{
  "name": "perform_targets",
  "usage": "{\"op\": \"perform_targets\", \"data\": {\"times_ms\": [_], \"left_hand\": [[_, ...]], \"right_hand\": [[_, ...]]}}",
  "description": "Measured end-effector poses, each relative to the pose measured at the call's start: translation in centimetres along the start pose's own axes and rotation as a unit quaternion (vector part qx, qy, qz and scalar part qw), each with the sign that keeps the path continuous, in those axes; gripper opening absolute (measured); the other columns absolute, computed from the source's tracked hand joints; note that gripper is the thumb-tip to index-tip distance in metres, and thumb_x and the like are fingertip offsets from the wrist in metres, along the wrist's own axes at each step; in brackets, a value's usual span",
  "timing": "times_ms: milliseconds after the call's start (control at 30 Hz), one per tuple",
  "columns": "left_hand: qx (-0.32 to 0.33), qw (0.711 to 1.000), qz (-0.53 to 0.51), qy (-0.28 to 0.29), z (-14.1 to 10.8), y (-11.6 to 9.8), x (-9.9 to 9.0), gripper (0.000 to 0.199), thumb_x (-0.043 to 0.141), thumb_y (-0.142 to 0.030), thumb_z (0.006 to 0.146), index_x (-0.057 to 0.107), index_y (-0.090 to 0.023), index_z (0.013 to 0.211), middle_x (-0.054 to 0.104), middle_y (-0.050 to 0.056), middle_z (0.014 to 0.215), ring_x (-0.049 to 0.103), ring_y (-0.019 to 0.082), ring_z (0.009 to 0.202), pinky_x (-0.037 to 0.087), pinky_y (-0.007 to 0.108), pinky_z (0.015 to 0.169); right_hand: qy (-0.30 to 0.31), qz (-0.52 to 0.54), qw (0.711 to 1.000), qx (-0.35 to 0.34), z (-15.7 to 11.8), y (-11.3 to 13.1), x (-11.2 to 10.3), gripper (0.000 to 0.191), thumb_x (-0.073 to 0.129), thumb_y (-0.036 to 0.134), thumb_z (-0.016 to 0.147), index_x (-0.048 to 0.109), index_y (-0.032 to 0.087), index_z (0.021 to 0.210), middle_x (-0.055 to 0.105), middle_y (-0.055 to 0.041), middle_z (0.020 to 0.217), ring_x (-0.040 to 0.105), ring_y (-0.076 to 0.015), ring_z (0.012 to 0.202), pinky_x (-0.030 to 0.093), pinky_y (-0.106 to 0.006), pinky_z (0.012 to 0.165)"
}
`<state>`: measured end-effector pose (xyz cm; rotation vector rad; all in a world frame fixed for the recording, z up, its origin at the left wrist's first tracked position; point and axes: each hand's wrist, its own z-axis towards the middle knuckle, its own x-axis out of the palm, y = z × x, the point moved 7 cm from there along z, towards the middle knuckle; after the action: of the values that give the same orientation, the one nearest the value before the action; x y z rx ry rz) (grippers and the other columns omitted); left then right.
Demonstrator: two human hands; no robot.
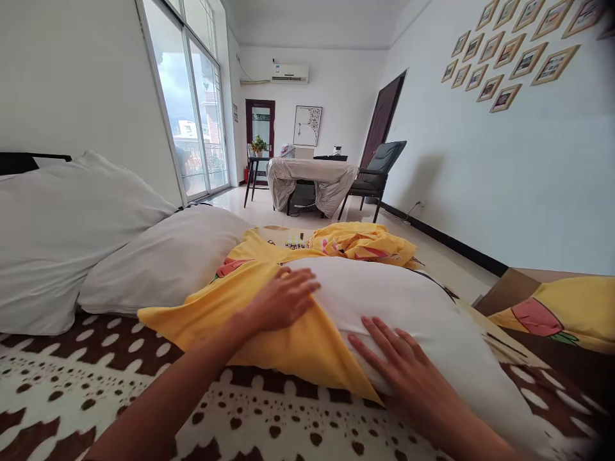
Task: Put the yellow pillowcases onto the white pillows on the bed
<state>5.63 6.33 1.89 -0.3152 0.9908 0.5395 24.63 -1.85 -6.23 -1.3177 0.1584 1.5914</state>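
A white pillow (418, 301) lies on the patterned bedspread (230, 410), its left end inside or under a yellow pillowcase (273, 342). My left hand (283, 298) is over the yellow cloth by the pillow's left part, fingers bent and partly curled; whether they pinch any cloth is hidden. Flat on the pillow's near side rests my right hand (394, 352), its fingers spread and holding nothing. Beyond the pillow a crumpled yellow cloth (368, 240) with pink prints is heaped.
Two more white pillows (163, 262) lie at the left. At the right edge a cardboard box (509, 288) holds yellow printed cloth (576, 314). Farther back stand a covered table (312, 169), a dark chair (379, 169) and a stool with a plant (258, 146).
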Motion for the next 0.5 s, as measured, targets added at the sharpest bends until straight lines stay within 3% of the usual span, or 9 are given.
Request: {"op": "perform_targets", "data": {"times_ms": [33, 100, 233, 333, 400, 500], "left_hand": [[0.055, 0.998, -0.003, 0.039, 0.8, -2.1, 1.2, 0.032, 0.038, -0.037, 0.092, 0.056, -0.022, 0.113, 0.058, 0.008, 0.121, 0.05, 0.022, 0.115, 0.032, 0.035, 0.097], [0.098, 0.992, 0.015, 0.078, 1.6, -4.8, 3.0, 0.039, 0.039, -0.049, 0.09, 0.059, -0.018, 0.102, 0.062, 0.01, 0.106, 0.056, 0.023, 0.1, 0.038, 0.035, 0.09], [0.058, 0.99, 0.065, 0.112, 2.0, -5.7, 4.2, 0.051, 0.032, -0.054, 0.09, 0.062, -0.015, 0.079, 0.064, 0.011, 0.076, 0.059, 0.024, 0.079, 0.042, 0.036, 0.075], [0.0, 0.982, 0.077, 0.173, 2.1, -5.5, 3.6, 0.06, 0.029, -0.058, 0.088, 0.065, -0.013, 0.072, 0.065, 0.013, 0.064, 0.061, 0.025, 0.066, 0.042, 0.041, 0.074], [-0.031, 0.976, 0.059, 0.206, 2.5, -5.9, 2.6, 0.06, 0.031, -0.058, 0.088, 0.067, -0.013, 0.071, 0.067, 0.013, 0.067, 0.062, 0.026, 0.063, 0.041, 0.039, 0.067], [-0.047, 0.983, 0.006, 0.178, 3.9, -7.4, 0.4, 0.053, 0.037, -0.053, 0.088, 0.068, -0.014, 0.069, 0.069, 0.012, 0.071, 0.062, 0.024, 0.063, 0.036, 0.033, 0.056]], "right_hand": [[-0.003, -0.005, 1.0, 0.002, -0.2, -0.1, 0.1, 0.081, 0.057, 0.024, 0.069, 0.028, 0.029, 0.144, 0.033, -0.0144, 0.146, 0.035, -0.0366, 0.129, 0.033, -0.054, 0.095], [-0.022, -0.006, 1.0, 0.018, -0.4, -0.4, 0.2, 0.074, 0.056, 0.026, 0.072, 0.033, 0.028, 0.142, 0.042, -0.0161, 0.14, 0.041, -0.038, 0.123, 0.033, -0.055, 0.093], [-0.029, 0.048, 0.998, 0.027, 1.3, -1.1, 0.2, 0.059, 0.051, 0.017, 0.074, 0.048, 0.021, 0.133, 0.06, -0.0157, 0.112, 0.055, -0.03, 0.095, 0.04, -0.043, 0.08], [0.025, 0.103, 0.994, 0.011, 4.7, -1.7, -0.7, 0.058, 0.05, 0.009, 0.07, 0.054, 0.024, 0.126, 0.061, -0.0104, 0.098, 0.053, -0.024, 0.082, 0.039, -0.035, 0.072], [0.055, 0.143, 0.988, -0.014, 7.5, -2.1, -2.1, 0.048, 0.053, 0.013, 0.069, 0.06, 0.025, 0.115, 0.059, -0.0086, 0.094, 0.052, -0.0226, 0.08, 0.037, -0.032, 0.068], [0.077, 0.22, 0.971, -0.053, 11.2, -3.0, -4.3, 0.017, 0.055, 0.019, 0.069, 0.065, 0.021, 0.082, 0.057, -0.0053, 0.087, 0.049, -0.0172, 0.073, 0.033, -0.027, 0.061]]}}
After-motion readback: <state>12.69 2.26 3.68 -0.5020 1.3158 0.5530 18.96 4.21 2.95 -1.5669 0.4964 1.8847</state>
